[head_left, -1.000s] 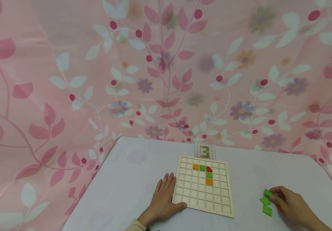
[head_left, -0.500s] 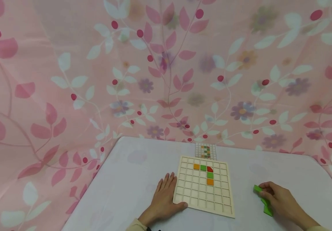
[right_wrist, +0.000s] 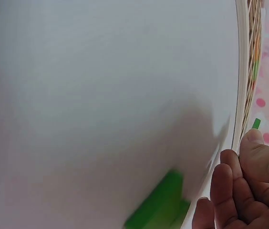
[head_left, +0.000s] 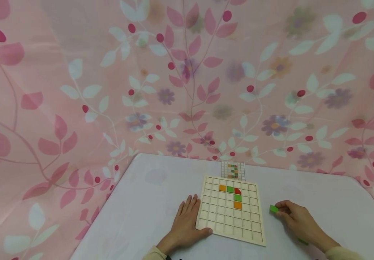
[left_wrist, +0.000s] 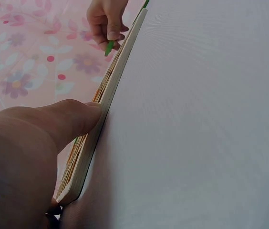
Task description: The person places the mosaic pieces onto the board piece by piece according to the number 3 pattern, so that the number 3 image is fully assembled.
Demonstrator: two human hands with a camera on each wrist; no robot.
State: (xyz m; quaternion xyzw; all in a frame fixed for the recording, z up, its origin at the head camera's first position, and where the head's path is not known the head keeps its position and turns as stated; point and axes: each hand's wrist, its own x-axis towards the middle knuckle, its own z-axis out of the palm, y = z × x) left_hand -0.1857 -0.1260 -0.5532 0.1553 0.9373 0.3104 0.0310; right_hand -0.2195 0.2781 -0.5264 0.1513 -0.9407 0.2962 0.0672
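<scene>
My right hand [head_left: 299, 222] pinches a green square tile [head_left: 274, 209] between thumb and fingertips, to the right of a pale wooden grid board [head_left: 219, 217]. In the right wrist view the tile's end [right_wrist: 256, 123] sticks out past the thumb. My left hand [head_left: 185, 224] lies flat along the board's left side with fingers straight, its thumb against the near edge, as the left wrist view also shows. Orange tiles [head_left: 237, 205], green tiles [head_left: 230, 189] and a tile with a red quarter-circle [head_left: 237, 191] sit in the upper cells.
Other green tiles [right_wrist: 156, 210] lie on the white-covered table [head_left: 134, 202] below my right hand, mostly hidden by it in the head view. A small printed grid card [head_left: 233, 171] lies behind the board. A pink floral curtain [head_left: 187, 79] closes off the back.
My right hand has taken a green tile from the small group at the right and carried it left, toward the board. The left hand stays on the board's edge.
</scene>
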